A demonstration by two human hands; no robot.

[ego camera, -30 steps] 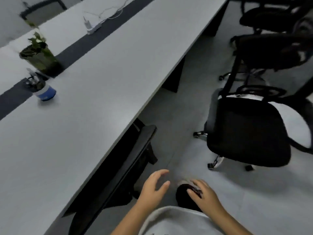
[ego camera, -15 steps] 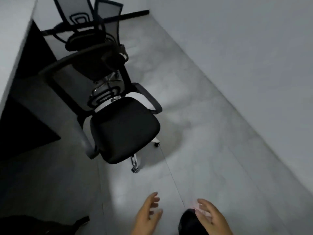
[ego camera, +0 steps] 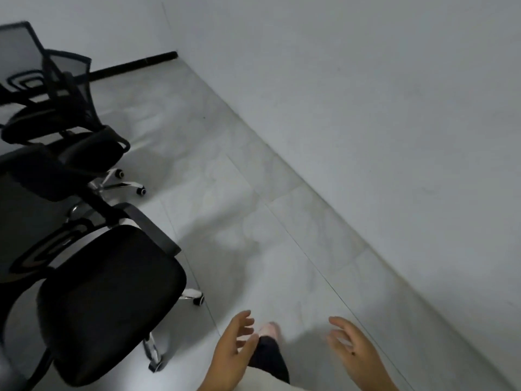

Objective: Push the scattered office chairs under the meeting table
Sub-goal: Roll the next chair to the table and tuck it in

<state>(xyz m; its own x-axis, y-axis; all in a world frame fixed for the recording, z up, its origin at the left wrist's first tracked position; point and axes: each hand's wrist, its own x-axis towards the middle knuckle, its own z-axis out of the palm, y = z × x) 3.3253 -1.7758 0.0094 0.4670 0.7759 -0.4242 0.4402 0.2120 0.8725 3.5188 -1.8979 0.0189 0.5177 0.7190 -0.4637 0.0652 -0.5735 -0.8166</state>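
A black office chair [ego camera: 110, 303] stands at the lower left on the floor, its seat toward me and its chrome castor base showing below. Behind it are a second black chair [ego camera: 87, 153] and a third chair with a mesh back [ego camera: 25, 60] at the upper left. My left hand [ego camera: 234, 351] hovers at the bottom centre, right of the nearest chair and not touching it, fingers apart and holding nothing. My right hand [ego camera: 355, 351] is at the lower right, also spread and holding nothing. The meeting table is out of view.
A white wall [ego camera: 366, 108] runs diagonally along the right side, meeting the pale tiled floor [ego camera: 253, 207]. A black skirting strip [ego camera: 132, 64] lines the far wall. My dark trouser leg and pale shoe [ego camera: 269, 331] show between my hands.
The view has swung right, away from the table, toward the wall. The nearest chair now sits closer and lower left. My hands have spread farther apart.
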